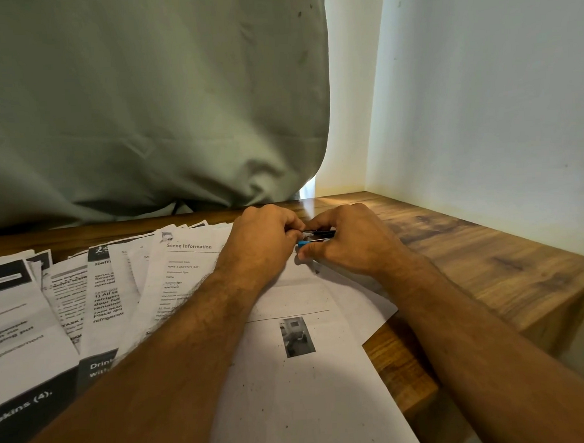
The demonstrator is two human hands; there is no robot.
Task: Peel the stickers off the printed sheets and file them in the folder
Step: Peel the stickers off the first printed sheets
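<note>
Together, left hand and right hand fingers pinching small sticker, above printed sheet

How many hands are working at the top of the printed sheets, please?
2: the left hand and the right hand meet over the top sheet, both pinching a small dark and blue item.

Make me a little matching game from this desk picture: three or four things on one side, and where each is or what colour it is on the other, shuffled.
Things:
1. curtain
2. table
3. blue and black sticker
4. small photo

Descriptions:
A. brown wood grain
B. pinched between both hands
C. pale green, hanging behind the papers
D. printed on the sheet between the forearms

Pairs: 1-C, 2-A, 3-B, 4-D
</note>
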